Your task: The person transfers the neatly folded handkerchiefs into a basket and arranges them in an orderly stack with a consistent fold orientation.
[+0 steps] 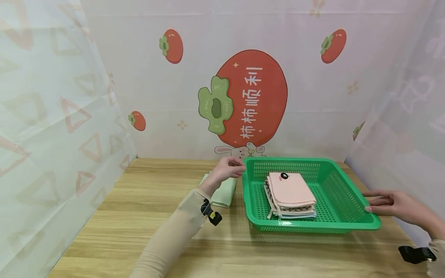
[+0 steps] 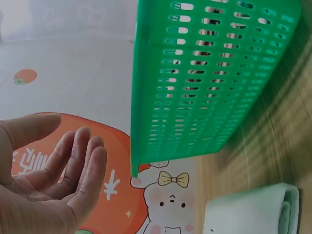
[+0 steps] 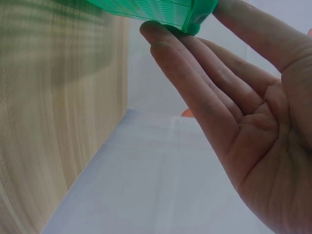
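Observation:
A green plastic basket [image 1: 292, 226] with slotted walls is at the right of the table, casting a shadow on the wood below it. Inside lies a stack of folded cloths [image 1: 292, 189], a pink one with a small black motif on top. My right hand [image 1: 399, 206] pinches the basket's right rim; in the right wrist view the thumb is over the edge and the fingers lie underneath. Beside the left rim is my left hand [image 1: 226, 172], its fingers loosely bent and holding nothing, with a gap to the basket in the left wrist view.
A folded pale green cloth [image 1: 224, 193] lies on the wooden table [image 1: 146, 216], left of the basket and partly behind my left forearm. Printed curtains with persimmons and a rabbit hang around the table's back and sides.

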Motion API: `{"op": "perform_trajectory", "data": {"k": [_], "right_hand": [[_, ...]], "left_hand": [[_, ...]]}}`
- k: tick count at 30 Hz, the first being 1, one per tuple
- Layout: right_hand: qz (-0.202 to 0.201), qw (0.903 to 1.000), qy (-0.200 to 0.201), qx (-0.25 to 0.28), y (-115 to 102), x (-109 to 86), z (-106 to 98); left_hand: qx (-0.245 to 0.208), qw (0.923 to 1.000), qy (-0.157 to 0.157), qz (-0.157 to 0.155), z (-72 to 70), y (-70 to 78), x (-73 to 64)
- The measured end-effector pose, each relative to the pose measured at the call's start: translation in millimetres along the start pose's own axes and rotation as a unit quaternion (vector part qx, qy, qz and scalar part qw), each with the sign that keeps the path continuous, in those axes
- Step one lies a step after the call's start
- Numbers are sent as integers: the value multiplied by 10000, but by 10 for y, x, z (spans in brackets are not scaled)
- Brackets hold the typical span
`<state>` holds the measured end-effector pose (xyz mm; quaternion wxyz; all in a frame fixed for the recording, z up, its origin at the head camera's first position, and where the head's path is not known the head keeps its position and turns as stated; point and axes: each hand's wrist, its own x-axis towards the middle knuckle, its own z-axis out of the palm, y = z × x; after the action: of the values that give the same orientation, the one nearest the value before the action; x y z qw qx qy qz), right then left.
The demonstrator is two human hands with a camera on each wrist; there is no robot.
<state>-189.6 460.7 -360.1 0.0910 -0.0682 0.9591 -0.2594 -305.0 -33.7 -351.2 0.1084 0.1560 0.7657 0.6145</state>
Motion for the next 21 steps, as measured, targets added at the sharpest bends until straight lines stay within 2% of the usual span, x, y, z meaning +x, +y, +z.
{"op": "perform_trajectory", "data": {"k": [13, 21], "right_hand": [[2, 10000, 43, -62, -18, -3, 3], [-31, 9999, 76, -104, -42, -8, -5]], "left_hand": [[114, 9990, 393, -186, -206, -209, -34], [22, 9969, 705, -351, -307, -336, -58]]}}
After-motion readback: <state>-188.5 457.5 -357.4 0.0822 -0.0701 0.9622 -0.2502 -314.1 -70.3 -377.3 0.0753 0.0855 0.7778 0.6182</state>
